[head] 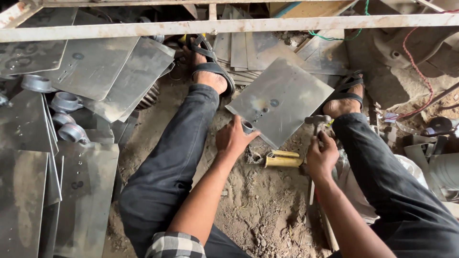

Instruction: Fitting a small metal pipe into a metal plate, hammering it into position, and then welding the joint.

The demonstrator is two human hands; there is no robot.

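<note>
A square grey metal plate [282,98] with small holes lies tilted on the dirt floor between my feet. My left hand [233,138] holds a small metal ring piece [247,126] against the plate's near edge. My right hand [321,155] grips the handle of a hammer, whose metal head [317,119] stands just past the plate's right corner. A short yellow cylinder [283,159] lies on the dirt between my two hands.
Stacks of similar metal plates [91,67] lie at the left with several round metal fittings [66,102] on them. More sheets [248,50] sit beyond my feet. A rusty white metal bar [229,26] crosses the top. Wires [416,67] and machine parts [440,126] crowd the right.
</note>
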